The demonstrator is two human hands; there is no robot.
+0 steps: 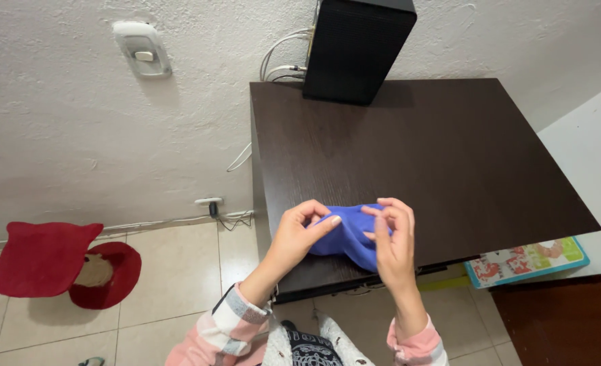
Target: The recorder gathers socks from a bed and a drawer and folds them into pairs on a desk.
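Head view: left of the dark wood table (409, 149), a red cushioned seat (63, 261) sits on the tiled floor. Over the table's near edge, the left hand (299, 234) and right hand (394, 237) pinch a blue cloth (346, 237) between them; a black speaker (356, 47) stands at the table's far edge.

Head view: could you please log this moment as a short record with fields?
Left hand: pinches the blue cloth at its left end
Right hand: grips the cloth's right end
Cloth: bunched, held over the near edge of the dark table
On table: black speaker at the back, against the wall
Floor: red cat-shaped mat, left
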